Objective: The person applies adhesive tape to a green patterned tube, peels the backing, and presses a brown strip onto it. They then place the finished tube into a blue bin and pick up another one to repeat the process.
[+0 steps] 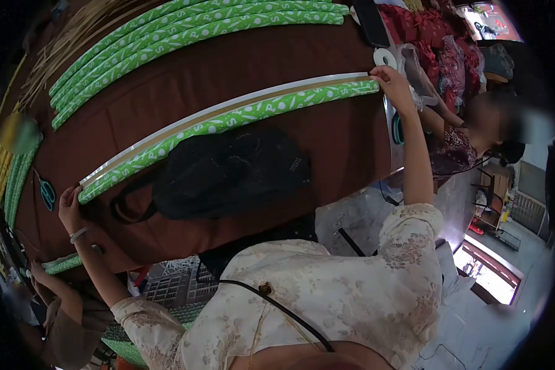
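Note:
A long green patterned roll with a tan and white strip along its far edge lies across the brown cloth. My left hand pinches its left end, and my right hand pinches its right end beside a white tape roll. Just on the near side of the roll rests a black bag. Several finished-looking green rolls lie side by side farther back.
Teal scissors lie at the left, and another pair at the right. A black phone-like object is at the back right. One person sits at the right; another person's arm reaches in at lower left.

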Tool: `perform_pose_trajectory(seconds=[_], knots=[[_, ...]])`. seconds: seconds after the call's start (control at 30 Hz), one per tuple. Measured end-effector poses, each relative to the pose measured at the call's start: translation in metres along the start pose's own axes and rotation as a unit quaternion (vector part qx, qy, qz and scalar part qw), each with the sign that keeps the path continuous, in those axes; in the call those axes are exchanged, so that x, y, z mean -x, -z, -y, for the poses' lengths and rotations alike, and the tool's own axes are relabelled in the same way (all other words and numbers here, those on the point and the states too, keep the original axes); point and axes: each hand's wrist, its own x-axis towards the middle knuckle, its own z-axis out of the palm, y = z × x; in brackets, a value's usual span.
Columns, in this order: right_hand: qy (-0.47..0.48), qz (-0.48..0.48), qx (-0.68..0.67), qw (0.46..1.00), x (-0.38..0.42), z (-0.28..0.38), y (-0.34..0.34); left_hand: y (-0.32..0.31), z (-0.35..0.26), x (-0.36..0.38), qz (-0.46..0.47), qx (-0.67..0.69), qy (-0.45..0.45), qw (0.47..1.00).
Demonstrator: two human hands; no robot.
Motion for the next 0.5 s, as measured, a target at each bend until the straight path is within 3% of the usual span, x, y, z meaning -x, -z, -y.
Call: perform_pose_trajectory(seconds=[0.23,0.3,0.43,0.5], knots=[[0.052,0.059,0.056,0.995,-0.006,-0.003,0.007,0.002,-0.007,0.001,0.009,-0.039,-0.009,0.999],[0.111,0.068,0.063,0.99,-0.01,-0.011,0.006,0.005,0.0,-0.003,0.012,-0.046,-0.004,0.999],[0.124,0.053,0.055,0.989,-0.01,-0.012,0.006,0.008,0.005,-0.005,0.019,-0.011,0.0,1.0],[0.085,0.078,0.103,0.988,-0.011,-0.005,0.009,0.006,-0.002,-0.001,0.018,-0.004,0.006,1.0]])
